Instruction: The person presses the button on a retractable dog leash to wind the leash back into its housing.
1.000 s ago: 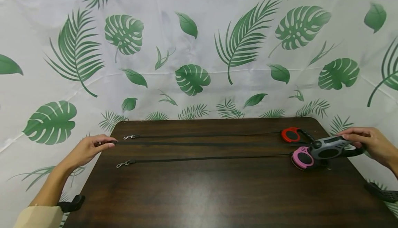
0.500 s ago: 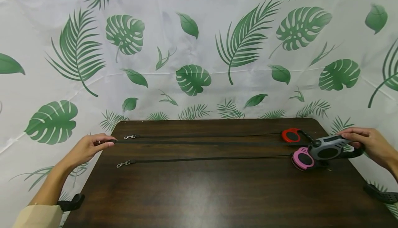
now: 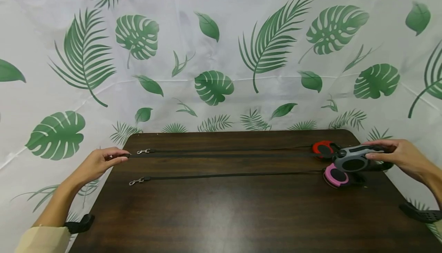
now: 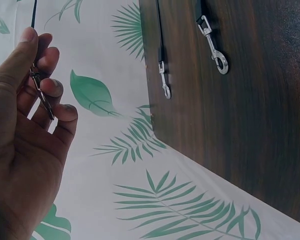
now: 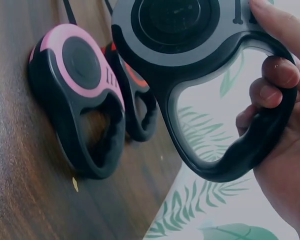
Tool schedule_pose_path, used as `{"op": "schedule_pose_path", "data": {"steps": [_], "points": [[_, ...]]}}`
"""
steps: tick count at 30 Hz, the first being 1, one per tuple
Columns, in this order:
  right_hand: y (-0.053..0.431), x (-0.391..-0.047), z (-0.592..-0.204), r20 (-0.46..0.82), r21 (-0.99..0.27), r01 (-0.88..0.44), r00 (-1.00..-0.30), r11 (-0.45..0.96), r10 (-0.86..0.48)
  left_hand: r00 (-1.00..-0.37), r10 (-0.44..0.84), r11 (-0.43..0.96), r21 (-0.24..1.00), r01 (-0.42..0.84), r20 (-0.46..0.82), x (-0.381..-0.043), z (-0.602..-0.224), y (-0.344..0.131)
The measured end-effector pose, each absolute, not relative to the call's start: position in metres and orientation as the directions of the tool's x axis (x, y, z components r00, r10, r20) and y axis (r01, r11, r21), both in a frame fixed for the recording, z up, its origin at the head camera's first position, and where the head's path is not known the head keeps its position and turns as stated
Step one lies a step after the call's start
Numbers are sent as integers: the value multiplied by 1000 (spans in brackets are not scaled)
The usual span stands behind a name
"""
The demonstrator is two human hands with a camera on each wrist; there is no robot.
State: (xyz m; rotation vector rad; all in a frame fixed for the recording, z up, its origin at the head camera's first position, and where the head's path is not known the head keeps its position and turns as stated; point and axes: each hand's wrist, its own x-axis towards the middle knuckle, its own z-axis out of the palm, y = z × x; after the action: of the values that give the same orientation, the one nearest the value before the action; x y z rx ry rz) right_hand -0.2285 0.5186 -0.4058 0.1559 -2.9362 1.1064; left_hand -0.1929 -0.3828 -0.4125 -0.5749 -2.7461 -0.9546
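Note:
My right hand (image 3: 402, 157) grips the black handle of a grey retractable dog leash (image 3: 352, 159), held above the table's right end; the right wrist view shows fingers curled through the handle loop. Its black strap (image 3: 221, 155) runs taut across to my left hand (image 3: 101, 164), past the table's left edge. There the thumb and fingers pinch the strap's end, and a metal clip (image 4: 41, 92) lies against the fingers in the left wrist view. A pink leash (image 3: 335, 176) and a red leash (image 3: 322, 148) lie beneath and beside the grey one, the red partly hidden.
The pink and red leashes' straps stretch left along the dark wooden table (image 3: 221, 214), ending in a front metal clip (image 3: 136, 181) and a back metal clip (image 3: 143, 151). A white cloth (image 3: 214, 46) with green leaves hangs behind.
My right hand has shifted left and slightly up with the grey leash, which now covers part of the red one. The left hand stays nearly still, pinching the strap's end.

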Motion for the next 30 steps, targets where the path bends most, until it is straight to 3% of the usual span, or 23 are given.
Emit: {"op": "schedule_pose_path", "data": {"steps": [30], "points": [[481,-232,-397,20,-666,-139,-985,733,-169,-914,315,706,580,406,257,-202,-408,-363]]}}
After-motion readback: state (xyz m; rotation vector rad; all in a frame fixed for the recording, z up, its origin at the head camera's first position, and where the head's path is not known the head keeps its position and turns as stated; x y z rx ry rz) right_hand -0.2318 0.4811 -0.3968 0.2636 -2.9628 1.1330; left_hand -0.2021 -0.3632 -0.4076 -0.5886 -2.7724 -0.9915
